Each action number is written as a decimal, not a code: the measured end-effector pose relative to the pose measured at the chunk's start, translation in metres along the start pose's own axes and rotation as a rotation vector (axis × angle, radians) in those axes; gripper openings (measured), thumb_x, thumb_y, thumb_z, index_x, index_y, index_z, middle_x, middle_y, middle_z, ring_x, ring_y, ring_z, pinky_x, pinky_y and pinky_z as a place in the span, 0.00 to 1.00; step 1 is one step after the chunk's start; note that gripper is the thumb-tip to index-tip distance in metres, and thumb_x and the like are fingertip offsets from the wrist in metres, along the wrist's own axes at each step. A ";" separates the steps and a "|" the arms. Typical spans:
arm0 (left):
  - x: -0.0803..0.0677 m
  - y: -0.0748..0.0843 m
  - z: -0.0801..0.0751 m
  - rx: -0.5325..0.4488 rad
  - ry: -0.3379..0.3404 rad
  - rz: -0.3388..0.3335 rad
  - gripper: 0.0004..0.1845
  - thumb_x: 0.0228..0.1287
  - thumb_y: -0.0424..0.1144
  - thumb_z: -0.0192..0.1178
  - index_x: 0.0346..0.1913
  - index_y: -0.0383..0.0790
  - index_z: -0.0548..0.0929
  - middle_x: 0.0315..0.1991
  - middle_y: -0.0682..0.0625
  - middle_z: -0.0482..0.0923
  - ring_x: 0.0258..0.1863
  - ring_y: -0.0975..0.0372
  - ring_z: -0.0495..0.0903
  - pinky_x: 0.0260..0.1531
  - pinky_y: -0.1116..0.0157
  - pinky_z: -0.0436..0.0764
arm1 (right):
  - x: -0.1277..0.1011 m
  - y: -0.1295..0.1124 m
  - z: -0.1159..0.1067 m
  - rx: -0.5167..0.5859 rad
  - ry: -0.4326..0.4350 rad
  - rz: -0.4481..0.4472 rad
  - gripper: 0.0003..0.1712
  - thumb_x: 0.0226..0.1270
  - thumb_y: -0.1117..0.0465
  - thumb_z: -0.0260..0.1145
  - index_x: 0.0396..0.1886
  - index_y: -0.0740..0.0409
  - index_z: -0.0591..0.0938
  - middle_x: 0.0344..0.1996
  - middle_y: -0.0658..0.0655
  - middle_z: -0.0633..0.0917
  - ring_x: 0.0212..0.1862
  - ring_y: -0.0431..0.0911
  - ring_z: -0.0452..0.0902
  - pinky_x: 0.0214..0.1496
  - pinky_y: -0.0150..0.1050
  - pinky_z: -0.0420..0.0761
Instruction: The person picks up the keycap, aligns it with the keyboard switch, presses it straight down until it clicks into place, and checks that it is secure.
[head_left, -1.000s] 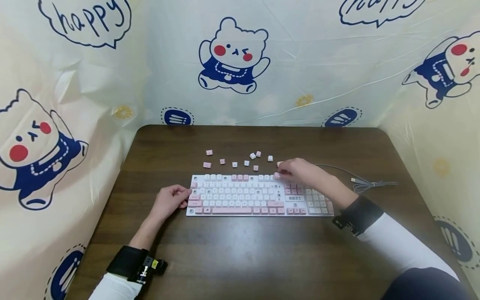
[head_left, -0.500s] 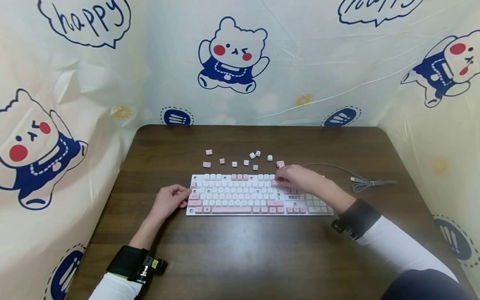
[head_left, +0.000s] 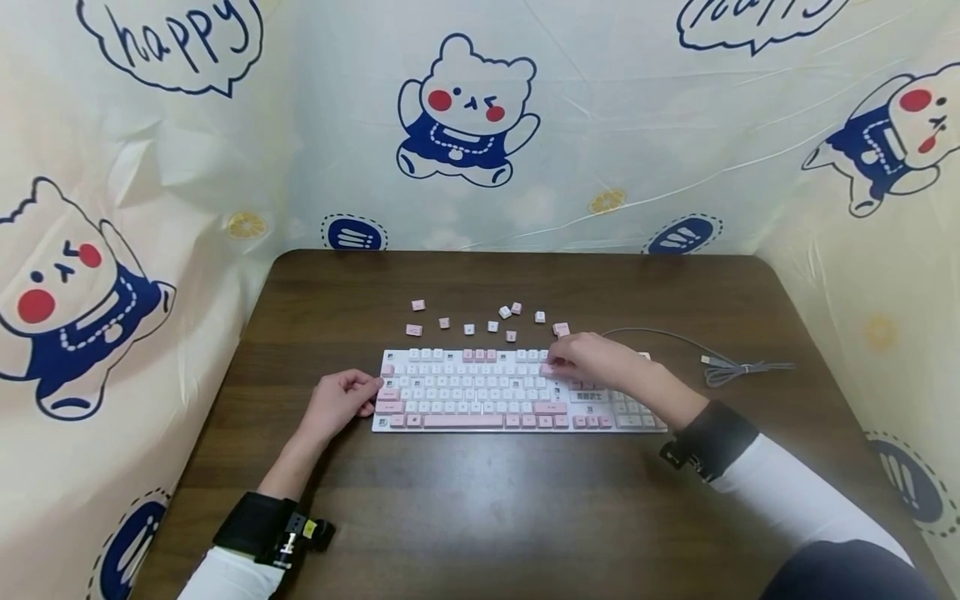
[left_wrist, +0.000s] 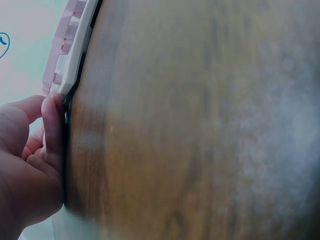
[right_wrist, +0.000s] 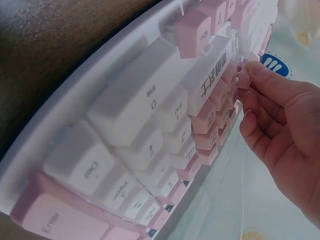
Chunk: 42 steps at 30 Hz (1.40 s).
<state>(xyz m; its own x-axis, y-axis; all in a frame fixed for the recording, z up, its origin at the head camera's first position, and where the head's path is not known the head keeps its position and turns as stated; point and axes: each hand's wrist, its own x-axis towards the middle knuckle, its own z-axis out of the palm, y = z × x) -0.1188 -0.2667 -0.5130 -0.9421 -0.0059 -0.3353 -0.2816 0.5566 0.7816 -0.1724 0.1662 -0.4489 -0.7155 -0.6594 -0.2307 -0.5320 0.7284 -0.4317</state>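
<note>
The right hand reaches in from the right, forearm slanting across the keyboard, fingers curled and pinching a pink keycap at the board's upper rows (the wrist view shows it between thumb and fingertip). The left hand lies on the table with loosely curled fingers, its thumb pressed against the keyboard's left edge, grasping nothing. Loose keycaps lie scattered just behind the keyboard.

A grey cable lies on the dark wooden table before bear-print sheeting.
</note>
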 end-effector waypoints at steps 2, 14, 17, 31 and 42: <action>0.000 0.000 0.000 0.000 0.002 0.003 0.19 0.76 0.49 0.63 0.47 0.33 0.86 0.27 0.50 0.83 0.27 0.61 0.82 0.32 0.68 0.81 | 0.000 -0.001 0.000 0.001 0.003 0.002 0.11 0.73 0.60 0.71 0.52 0.55 0.88 0.43 0.51 0.89 0.41 0.43 0.80 0.51 0.41 0.83; 0.000 0.002 -0.001 0.005 0.001 -0.002 0.19 0.76 0.50 0.63 0.47 0.33 0.86 0.27 0.50 0.83 0.28 0.60 0.82 0.33 0.68 0.80 | -0.001 -0.009 0.005 -0.199 0.062 -0.106 0.07 0.72 0.62 0.71 0.47 0.58 0.87 0.39 0.54 0.88 0.40 0.45 0.85 0.50 0.41 0.86; 0.000 0.002 -0.002 0.003 0.002 -0.003 0.19 0.76 0.50 0.63 0.47 0.33 0.86 0.27 0.49 0.83 0.28 0.60 0.82 0.33 0.67 0.80 | 0.000 -0.010 0.005 -0.195 0.075 -0.094 0.07 0.71 0.63 0.72 0.46 0.58 0.87 0.38 0.54 0.87 0.38 0.45 0.84 0.48 0.40 0.86; 0.000 0.000 -0.001 0.001 -0.002 0.000 0.20 0.75 0.50 0.63 0.48 0.32 0.85 0.27 0.50 0.83 0.27 0.61 0.82 0.32 0.69 0.81 | 0.010 -0.019 0.009 -0.163 0.084 -0.002 0.02 0.72 0.64 0.71 0.40 0.58 0.86 0.32 0.52 0.84 0.33 0.43 0.76 0.39 0.36 0.80; 0.000 0.000 0.000 0.002 -0.004 -0.007 0.19 0.75 0.49 0.63 0.47 0.32 0.85 0.27 0.50 0.83 0.28 0.60 0.82 0.32 0.68 0.80 | 0.010 -0.019 0.011 -0.156 0.077 0.013 0.02 0.72 0.64 0.71 0.39 0.58 0.85 0.32 0.52 0.82 0.33 0.43 0.76 0.39 0.36 0.80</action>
<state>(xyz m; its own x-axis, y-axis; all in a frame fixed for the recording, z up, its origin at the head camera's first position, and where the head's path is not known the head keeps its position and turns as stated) -0.1192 -0.2663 -0.5129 -0.9396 -0.0066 -0.3423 -0.2875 0.5581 0.7784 -0.1646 0.1435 -0.4522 -0.7520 -0.6381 -0.1652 -0.5823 0.7606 -0.2871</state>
